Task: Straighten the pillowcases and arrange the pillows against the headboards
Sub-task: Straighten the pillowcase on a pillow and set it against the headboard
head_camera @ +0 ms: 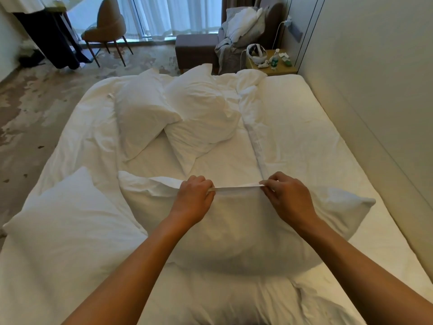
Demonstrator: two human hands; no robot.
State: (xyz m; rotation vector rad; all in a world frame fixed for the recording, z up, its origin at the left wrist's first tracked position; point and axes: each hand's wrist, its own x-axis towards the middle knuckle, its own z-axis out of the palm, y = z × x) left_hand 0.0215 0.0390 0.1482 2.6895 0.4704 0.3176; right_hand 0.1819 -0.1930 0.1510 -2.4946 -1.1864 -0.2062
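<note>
You're kneeling on a wide white bed (304, 127) in a hotel-like room, curtains at 12 o'clock and a pale wall along 3 o'clock. The nearest pillow (234, 235) lies crosswise right in front of you at 6 o'clock, placed there, I'd judge, so its open hem faces away and can be pulled square. Two rumpled pillows (150, 113) lean together at 11 o'clock, and a plumper one (65, 214) waits at 8 o'clock; none looks set in its final place yet. Your left hand (194, 195) and right hand (288, 195) each pinch the pillowcase hem (236, 186), fingers closed tight on it, drawing it taut between them to flatten the wrinkles.
</note>
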